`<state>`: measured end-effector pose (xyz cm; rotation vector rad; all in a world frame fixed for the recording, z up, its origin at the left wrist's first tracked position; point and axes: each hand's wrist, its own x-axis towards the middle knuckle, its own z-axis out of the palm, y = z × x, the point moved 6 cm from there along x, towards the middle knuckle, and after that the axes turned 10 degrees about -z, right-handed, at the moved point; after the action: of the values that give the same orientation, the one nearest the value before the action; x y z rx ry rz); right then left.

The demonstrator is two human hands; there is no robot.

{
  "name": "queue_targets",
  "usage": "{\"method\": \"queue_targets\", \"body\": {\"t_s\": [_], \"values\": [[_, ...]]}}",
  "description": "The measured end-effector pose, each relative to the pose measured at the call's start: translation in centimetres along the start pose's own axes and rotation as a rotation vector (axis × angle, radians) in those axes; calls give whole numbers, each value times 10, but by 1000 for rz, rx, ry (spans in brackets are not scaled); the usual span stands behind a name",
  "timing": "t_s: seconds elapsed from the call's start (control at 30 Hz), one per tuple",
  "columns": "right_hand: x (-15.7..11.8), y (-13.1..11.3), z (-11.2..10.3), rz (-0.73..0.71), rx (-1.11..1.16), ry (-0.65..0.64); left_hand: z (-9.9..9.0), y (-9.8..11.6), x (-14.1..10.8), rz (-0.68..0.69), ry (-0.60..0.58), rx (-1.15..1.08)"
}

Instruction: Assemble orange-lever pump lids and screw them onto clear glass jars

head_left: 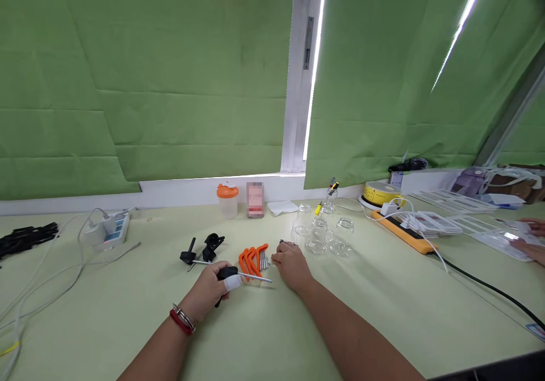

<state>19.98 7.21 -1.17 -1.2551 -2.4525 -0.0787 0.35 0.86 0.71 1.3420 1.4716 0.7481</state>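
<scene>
My left hand, with white tape on a finger, is closed around a black plastic fitting on a thin metal rod. The rod points right, just above the table. Behind the rod lie several orange hooked pieces in a row, with several silver screws beside them. To the right of the screws, my right hand rests low on the table with its fingers curled in. Small dark bits show at its fingertips; what they are is unclear. More black clamp-like parts lie beyond my left hand.
Upturned clear glasses stand behind my right hand. An orange-lidded cup and a phone are near the wall. At right lies an orange power strip; at left, a white one with cables. Another person's hands show far right.
</scene>
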Motion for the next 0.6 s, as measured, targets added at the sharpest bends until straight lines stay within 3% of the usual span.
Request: {"method": "queue_targets", "body": {"t_s": [0.4, 0.6], "values": [[-9, -12, -4, -5, 50, -116, -3, 8, -3, 142, 45, 172], [-30, -20, -12, 21, 144, -181, 4, -7, 1, 100, -25, 244]]}}
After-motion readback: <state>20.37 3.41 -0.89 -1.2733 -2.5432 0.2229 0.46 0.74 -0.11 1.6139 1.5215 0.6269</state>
